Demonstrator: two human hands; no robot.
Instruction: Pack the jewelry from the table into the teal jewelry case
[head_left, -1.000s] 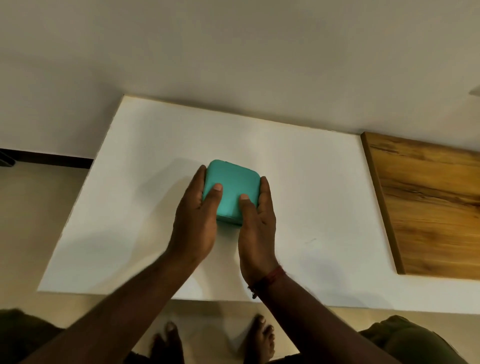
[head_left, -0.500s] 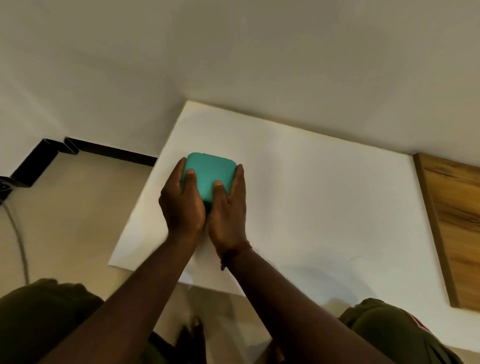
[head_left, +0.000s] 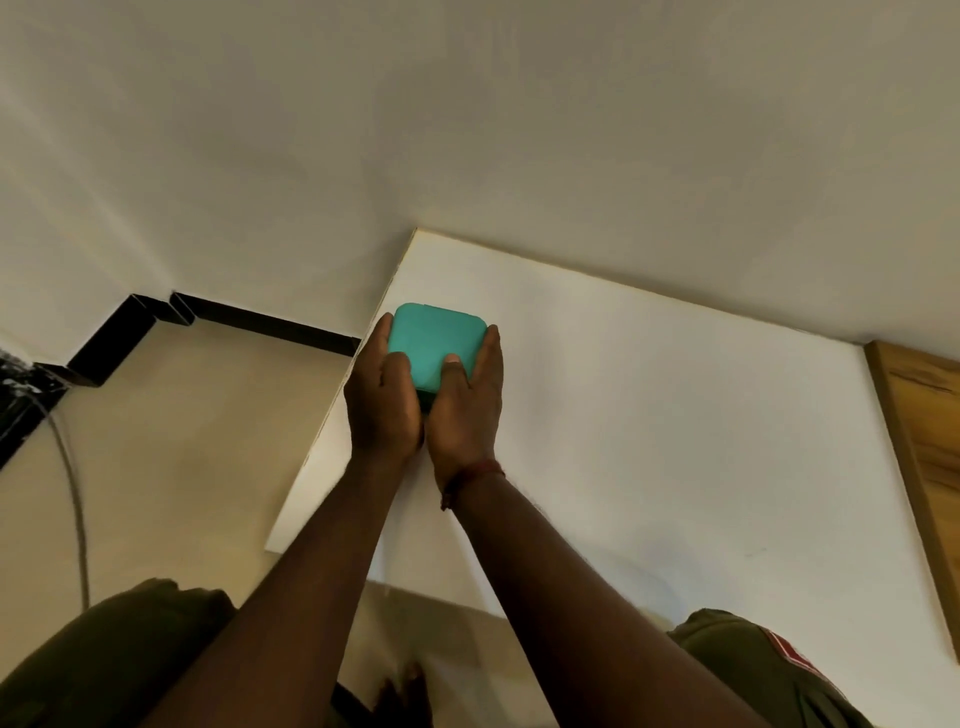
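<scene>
The teal jewelry case (head_left: 435, 338) is square with rounded corners, and its lid is closed. It sits near the left edge of the white table (head_left: 649, 415). My left hand (head_left: 383, 400) grips its left side, thumb on the lid. My right hand (head_left: 467, 405) grips its right side, thumb also on top. A red thread band circles my right wrist. No jewelry shows on the table.
A wooden surface (head_left: 930, 457) borders the table on the right. The wall rises right behind the table. To the left lie the beige floor, a black skirting (head_left: 260, 319) and a grey cable (head_left: 72, 499). My knees show at the bottom.
Both hands have carried the closed case leftward across the table, from its middle toward the left edge. The view has swung left, showing more floor.
</scene>
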